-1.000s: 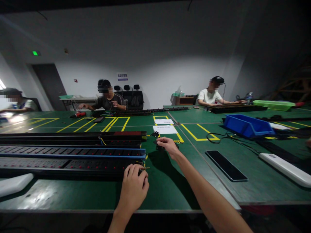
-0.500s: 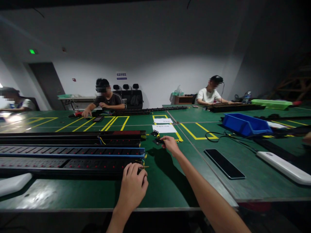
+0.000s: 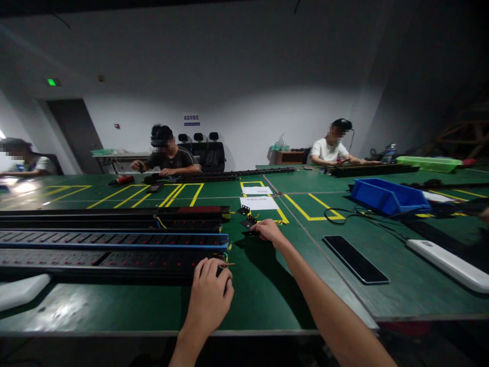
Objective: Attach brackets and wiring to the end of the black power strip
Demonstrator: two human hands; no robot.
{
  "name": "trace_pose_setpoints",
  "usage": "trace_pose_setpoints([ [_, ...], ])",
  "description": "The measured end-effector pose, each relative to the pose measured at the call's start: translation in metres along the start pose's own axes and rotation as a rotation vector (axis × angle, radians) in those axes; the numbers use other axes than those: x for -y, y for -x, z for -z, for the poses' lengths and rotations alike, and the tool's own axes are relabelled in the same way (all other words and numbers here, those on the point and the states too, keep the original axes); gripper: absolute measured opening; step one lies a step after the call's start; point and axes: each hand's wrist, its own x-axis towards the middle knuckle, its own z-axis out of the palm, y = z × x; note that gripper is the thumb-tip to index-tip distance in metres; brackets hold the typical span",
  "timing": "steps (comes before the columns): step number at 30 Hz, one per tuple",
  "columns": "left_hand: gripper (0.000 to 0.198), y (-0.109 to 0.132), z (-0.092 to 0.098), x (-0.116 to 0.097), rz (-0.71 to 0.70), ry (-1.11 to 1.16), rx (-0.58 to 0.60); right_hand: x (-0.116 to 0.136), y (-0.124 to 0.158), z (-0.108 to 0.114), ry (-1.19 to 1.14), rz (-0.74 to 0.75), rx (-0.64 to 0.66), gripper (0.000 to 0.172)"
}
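Observation:
My left hand (image 3: 212, 285) is closed over the right end of the nearest black power strip (image 3: 153, 261), its fingers curled; what lies under them is partly hidden. My right hand (image 3: 270, 232) reaches further forward and pinches a small flat black bracket (image 3: 250, 233) between thumb and fingers. Just behind it lie other small black brackets (image 3: 244, 209) with holes. Left of them, a blue-edged power strip (image 3: 114, 238) and further black rails (image 3: 114, 213) lie side by side, with yellow-green wires (image 3: 230, 246) at their right ends.
A black phone (image 3: 355, 259), a white power bank (image 3: 445, 265) with a cable and a blue bin (image 3: 389, 196) are to the right. White paper sheets (image 3: 260, 203) lie beyond the brackets. Co-workers (image 3: 173, 155) sit across the green table (image 3: 267, 306). A white object (image 3: 23, 291) is at left.
My right hand has drawn slightly down, and the bracket in it now shows apart from the others. My left hand stays put. A co-worker's hand across the table has risen.

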Motion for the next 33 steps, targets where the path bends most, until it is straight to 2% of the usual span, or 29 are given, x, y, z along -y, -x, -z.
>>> trace_pose_setpoints([
  [4, 0.016, 0.0, 0.0, 0.0, 0.014, 0.011, 0.018, -0.004, -0.003, 0.0, 0.091, 0.129, 0.055, 0.029],
  [7, 0.017, 0.0, 0.001, 0.0, 0.024, 0.02, 0.029, -0.003, -0.003, 0.0, 0.104, 0.259, 0.043, 0.033],
  [11, 0.017, 0.001, 0.001, 0.0, 0.022, 0.018, 0.036, -0.004, -0.004, 0.0, 0.024, 0.266, 0.017, 0.033],
  [16, 0.016, 0.0, 0.002, -0.001, 0.022, 0.016, 0.037, -0.006, -0.002, 0.002, 0.208, 0.346, -0.034, 0.035],
  [21, 0.015, 0.0, 0.001, -0.001, 0.019, 0.021, 0.045, -0.004, 0.007, 0.006, 0.44, 0.351, -0.126, 0.027],
  [27, 0.013, 0.001, -0.001, -0.001, 0.029, 0.032, 0.046, 0.004, 0.011, 0.007, 0.882, 0.279, -0.058, 0.027],
  [33, 0.014, 0.0, 0.001, -0.001, 0.025, 0.029, 0.043, 0.006, 0.012, 0.007, 1.0, 0.261, -0.065, 0.035],
])
